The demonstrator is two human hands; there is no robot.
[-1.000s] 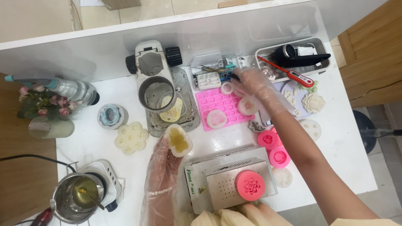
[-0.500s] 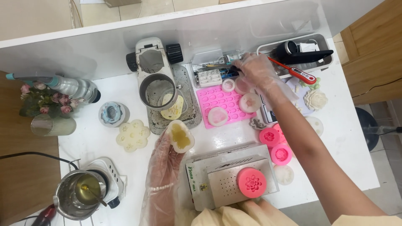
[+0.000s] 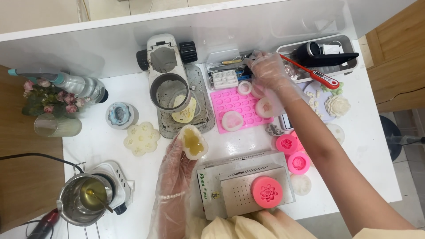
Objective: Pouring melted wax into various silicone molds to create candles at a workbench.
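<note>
Left grip (image 3: 177, 161) clamped a wax-filled white mold (image 3: 192, 142) above the counter (image 3: 110, 163); right grip (image 3: 268, 71), fingers curled, reached into a clear tool box (image 3: 228, 71).

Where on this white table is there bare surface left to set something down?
Bare table shows below the cream flower mould, between the melting pot and the left hand, and along the right edge past the small white disc. The middle, around the pink tray and right hand, is crowded.
</note>
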